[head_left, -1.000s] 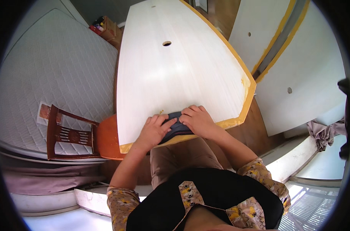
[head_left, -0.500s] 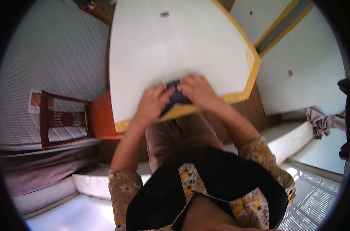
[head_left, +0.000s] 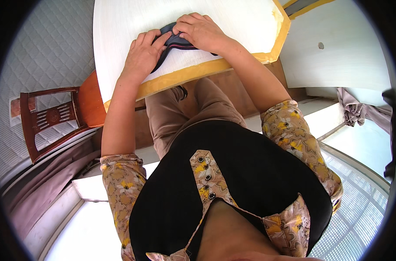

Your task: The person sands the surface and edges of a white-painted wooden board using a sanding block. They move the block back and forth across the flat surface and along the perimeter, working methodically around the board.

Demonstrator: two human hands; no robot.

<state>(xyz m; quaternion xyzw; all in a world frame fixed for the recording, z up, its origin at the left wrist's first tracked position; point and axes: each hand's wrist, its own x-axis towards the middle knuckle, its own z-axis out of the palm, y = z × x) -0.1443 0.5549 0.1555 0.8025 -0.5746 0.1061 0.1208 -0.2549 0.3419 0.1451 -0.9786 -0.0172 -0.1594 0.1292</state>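
Observation:
A dark navy piece of cloth [head_left: 179, 42] with a thin pinkish-red stripe along its near edge lies bunched on the white tabletop [head_left: 233, 26]. What kind of garment or cloth it is, I cannot make out. My left hand [head_left: 145, 53] grips its left part, thumb and fingers bent toward the middle. On its upper right part, my right hand [head_left: 201, 32] pinches the fabric with curled fingers. The two hands nearly meet at the middle, and they cover much of the cloth. A darker end of it hangs down beside my left palm toward the table's near edge.
Yellow banding [head_left: 187, 75] runs along the table's angled edge. A reddish-brown wooden chair [head_left: 54, 115] stands to the left, by a grey quilted mattress [head_left: 45, 52]. Another pale panel with a hole [head_left: 337, 56] is at right, near a bunched mauve curtain [head_left: 357, 106].
The table, hands and cloth sit higher and further left in the picture, as the view has shifted. The cloth's striped edge now shows more plainly. Both hands remain on it.

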